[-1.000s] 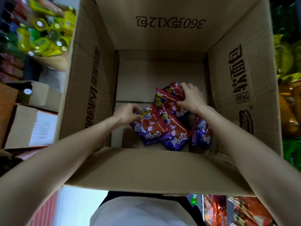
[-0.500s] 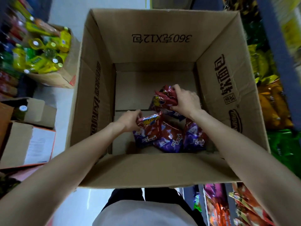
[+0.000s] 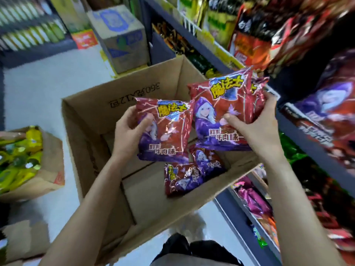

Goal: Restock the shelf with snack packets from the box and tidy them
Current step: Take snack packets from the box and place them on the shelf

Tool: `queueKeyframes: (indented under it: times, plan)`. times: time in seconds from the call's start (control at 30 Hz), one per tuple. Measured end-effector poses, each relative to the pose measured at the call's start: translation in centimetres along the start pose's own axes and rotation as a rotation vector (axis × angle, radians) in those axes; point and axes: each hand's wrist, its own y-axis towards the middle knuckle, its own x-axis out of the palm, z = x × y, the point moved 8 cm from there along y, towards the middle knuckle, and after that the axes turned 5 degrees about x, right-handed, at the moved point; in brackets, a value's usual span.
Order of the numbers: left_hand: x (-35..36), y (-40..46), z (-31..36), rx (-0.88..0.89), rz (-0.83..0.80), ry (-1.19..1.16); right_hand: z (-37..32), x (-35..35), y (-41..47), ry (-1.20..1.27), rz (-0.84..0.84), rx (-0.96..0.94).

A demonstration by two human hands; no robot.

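We are carrying two loads of packets out of the box toward the shelf on our right, and in our judgement the step goes best if we are keeping each load flat and facing outward, so it can slide straight in beside the matching red and purple stock already there. The left hand is curling round the left edge of one packet, thumb on its face and fingers behind, holding it upright above the open box. The right hand is gripping a bundle, thumb pressing on the front near the printed figure and fingers wrapping the right-hand side; at least one more packet is showing behind the front one, though we cannot tell how many are in the bundle. The two loads are touching or nearly touching at their inner edges, with the bundle sitting higher and nearer the shelf. Because the film looks slick and puffy, we are thinking the bundle could fan apart, so a firmer squeeze at its edge seems wise before we are reaching in. Two packets are lying on the box floor, below and between our hands, waiting for a later trip. Off to the left, a carton of yellow bottles is sitting on the floor.
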Motion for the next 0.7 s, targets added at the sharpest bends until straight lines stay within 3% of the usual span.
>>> queueKeyframes:
  times: [0.23, 0.5, 0.7]
  plan:
    - [9.7, -3.0, 5.3, 0.014, -0.308, -0.08, 4.2, -9.2, -8.6, 0.302, 0.086, 0.082]
    - [21.5, -15.3, 9.1, 0.097, -0.636, -0.088, 11.9, -20.4, -23.0, 0.183, 0.29, 0.148]
    - [29.2, -28.5, 9.1, 0.089, -0.74, -0.075, 18.1, -30.7, -37.6, 0.168, 0.556, 0.203]
